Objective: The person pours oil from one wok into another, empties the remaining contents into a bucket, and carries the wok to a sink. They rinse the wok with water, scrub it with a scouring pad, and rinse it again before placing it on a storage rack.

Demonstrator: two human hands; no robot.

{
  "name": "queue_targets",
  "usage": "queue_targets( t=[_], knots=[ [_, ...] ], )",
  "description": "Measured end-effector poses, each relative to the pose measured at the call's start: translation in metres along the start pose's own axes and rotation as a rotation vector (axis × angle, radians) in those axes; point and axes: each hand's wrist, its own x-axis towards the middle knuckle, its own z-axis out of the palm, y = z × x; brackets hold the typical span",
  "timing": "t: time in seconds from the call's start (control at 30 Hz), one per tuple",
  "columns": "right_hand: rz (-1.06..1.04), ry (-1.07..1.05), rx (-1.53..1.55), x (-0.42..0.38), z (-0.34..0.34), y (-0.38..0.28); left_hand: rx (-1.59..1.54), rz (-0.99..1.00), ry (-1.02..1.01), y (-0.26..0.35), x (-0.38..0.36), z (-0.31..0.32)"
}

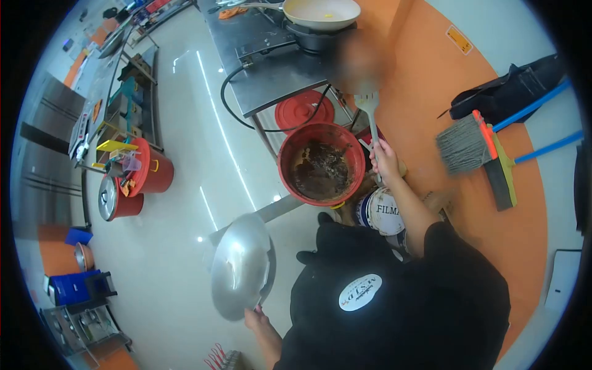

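My left hand (258, 319) is closed on the short handle at the rim of a shiny silver metal pan or lid (239, 262), tilted over the floor. My right hand (385, 161) grips the long handle of a pale slotted spatula (368, 105), head pointing away from me. Between the two hands stands an open red bucket (356, 135) with dark, wet-looking waste inside. A red lid (302, 106) lies just beyond it. Close below my right hand is a white tub with printed letters (383, 213).
A steel table (271, 80) bears a burner and a cream frying pan (322, 13); a black hose hangs from it. Brooms (465, 145) lean along the orange wall at right. Red bins (151, 169) stand at left. A blurred patch hides something above the spatula.
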Motion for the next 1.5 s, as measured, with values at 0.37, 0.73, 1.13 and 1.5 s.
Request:
queue_targets(
  t=[0.37,0.73,1.13,1.5],
  knots=[
    [-0.751,0.374,-0.588,0.087,0.052,0.002,-0.01,0.123,-0.302,0.027,0.071,-0.157],
    [-0.143,0.276,-0.66,0.058,0.087,0.12,0.036,-0.083,-0.188,0.098,0.101,-0.083],
    [-0.085,0.589,-0.668,0.044,0.245,0.104,0.287,-0.169,-0.393,0.277,0.242,0.086],
    [0.451,0.919,-0.636,-0.109,0.253,0.178,0.656,-0.172,-0.574,0.391,0.3,0.335]
  ],
)
